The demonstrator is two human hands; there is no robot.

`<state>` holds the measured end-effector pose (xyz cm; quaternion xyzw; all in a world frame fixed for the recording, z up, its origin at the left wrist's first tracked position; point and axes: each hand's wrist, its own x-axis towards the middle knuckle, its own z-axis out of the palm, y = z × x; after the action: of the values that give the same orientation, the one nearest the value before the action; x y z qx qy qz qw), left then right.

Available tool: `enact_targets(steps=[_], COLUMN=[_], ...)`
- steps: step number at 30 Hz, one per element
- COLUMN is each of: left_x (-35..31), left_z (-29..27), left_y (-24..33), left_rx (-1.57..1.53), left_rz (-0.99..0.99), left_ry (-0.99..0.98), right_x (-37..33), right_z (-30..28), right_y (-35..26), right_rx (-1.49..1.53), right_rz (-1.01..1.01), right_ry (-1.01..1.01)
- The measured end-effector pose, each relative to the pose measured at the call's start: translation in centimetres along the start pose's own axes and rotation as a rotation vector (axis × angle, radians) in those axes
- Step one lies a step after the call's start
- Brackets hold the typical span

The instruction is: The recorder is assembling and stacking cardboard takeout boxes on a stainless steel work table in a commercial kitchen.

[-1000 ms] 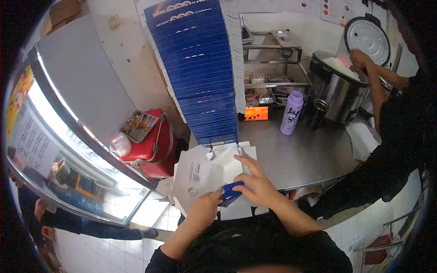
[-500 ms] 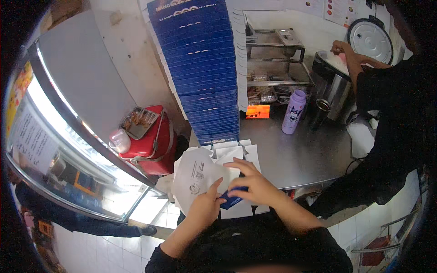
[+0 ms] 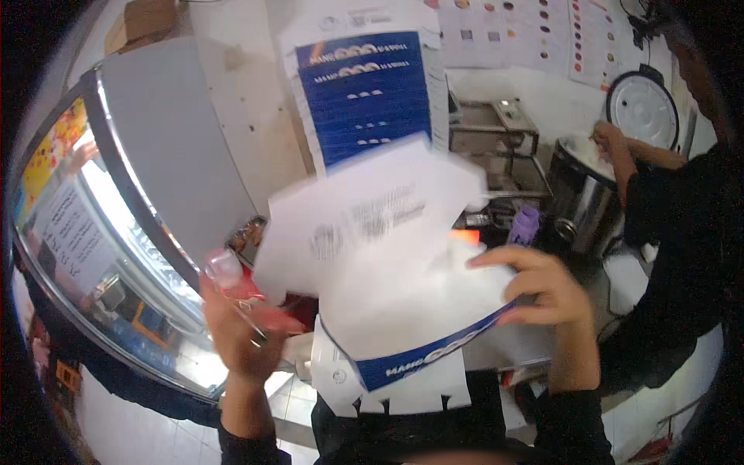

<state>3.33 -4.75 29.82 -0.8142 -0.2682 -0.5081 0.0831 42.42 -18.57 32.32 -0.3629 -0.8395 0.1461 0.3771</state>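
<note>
Carton: the part-folded box (image 3: 411, 302) is near centre, between the hands, above flat white cartons (image 3: 434, 385); smooth paperboard, white inside, blue front wall, angular flap lifted at the far side.
Right grip: the right hand (image 3: 552, 293) pinches the box's right end between thumb and fingers, probably to keep that wall upright.
Left grip: the left hand (image 3: 246, 333) is spread, just beside the box's left side; blur hides any contact.
Blue stack: nested cartons (image 3: 368, 108) rise at the far side, likely piled to save room on the steel surface (image 3: 531, 346).
</note>
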Motion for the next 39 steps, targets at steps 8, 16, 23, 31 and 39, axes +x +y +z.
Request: enact_targets(steps=[8,16,23,31,39], left_x=[21.7,28.7,30.8,30.6,34.7], left_z=[8.5,12.1,13.1,11.5,12.6], left_y=[-7.9,-11.3,-12.3,-14.1,-18.1], left_rx=[-0.458,-0.228,-0.594,-0.632,-0.897], left_rz=[0.042,0.255,0.091,0.029,-0.226], left_ry=[0.208,0.16,0.174,0.086,-0.356], right_x=[19.1,28.1,28.2,30.0,29.8], right_z=[-12.6,-16.9,-19.6,-14.0,-12.7], right_y=[-0.1,7.3,10.6,11.4,11.5], right_rx=[-0.816,-0.665,-0.577,0.414,0.615], right_rz=[-0.373,0.066,-0.074,0.0,-0.116], right_ry=[0.73,0.462,0.392,0.594,0.481])
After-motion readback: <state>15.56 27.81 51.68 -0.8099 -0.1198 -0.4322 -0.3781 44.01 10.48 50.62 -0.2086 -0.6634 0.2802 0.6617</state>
